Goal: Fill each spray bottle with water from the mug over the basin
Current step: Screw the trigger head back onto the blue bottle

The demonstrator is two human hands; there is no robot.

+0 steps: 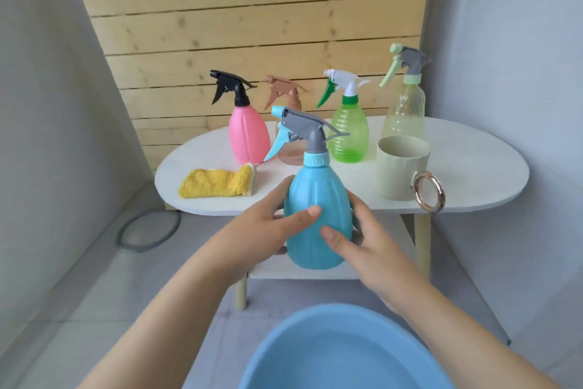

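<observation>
Both hands, left hand (271, 224) and right hand (362, 237), clasped the blue bottle (317, 215); it needed holding upright over the basin (331, 347) for uncapping.

Soft, even daylight fills the scene, bright without harsh glare. Shadows are faint, lying pale under the desk (473, 167). Wide-angle bending curves the edges; the picture is slightly soft throughout, most so nearest the camera.

Single head-worn view, forward and down, close above both hands, toward the table (473, 167) and plank wall (252, 10).
</observation>
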